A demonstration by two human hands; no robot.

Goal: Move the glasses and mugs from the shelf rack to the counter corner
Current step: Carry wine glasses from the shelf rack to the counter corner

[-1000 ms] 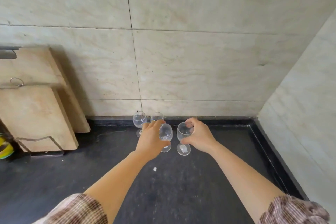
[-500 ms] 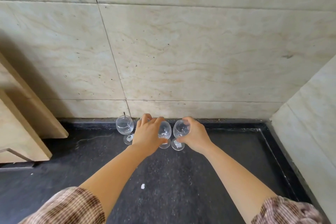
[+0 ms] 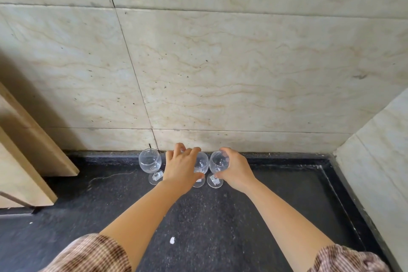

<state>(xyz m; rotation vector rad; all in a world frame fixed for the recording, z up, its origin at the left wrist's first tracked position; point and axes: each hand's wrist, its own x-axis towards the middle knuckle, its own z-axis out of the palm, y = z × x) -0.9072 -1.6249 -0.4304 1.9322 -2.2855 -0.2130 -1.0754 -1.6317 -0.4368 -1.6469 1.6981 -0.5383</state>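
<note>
Since a second ago both stemmed glasses have come down and back toward the wall: they were held out over the dark counter (image 3: 276, 216), and now their feet sit on it, just below centre frame, in a row against the tiled wall (image 3: 220, 84). The left hand (image 3: 182, 170) wraps the bowl of the middle glass (image 3: 201, 164); the right hand (image 3: 235, 171) is curled round the bowl of the right glass (image 3: 217, 162). Both grips look still closed, not yet let go, though fingers hide much of the contact. A third glass (image 3: 150, 161) stands free just left of the left hand, and possibly a fourth sits behind that hand, hidden now. The view has also swung right, so the wooden cutting boards (image 3: 33, 157) are now cut off at left frame edge. Meaning: this pair is basically delivered, release next, then back for more; no mugs in view here. Small white stickers show on the glass stems and feet, too small to read. No other writing or brand visible.
</note>
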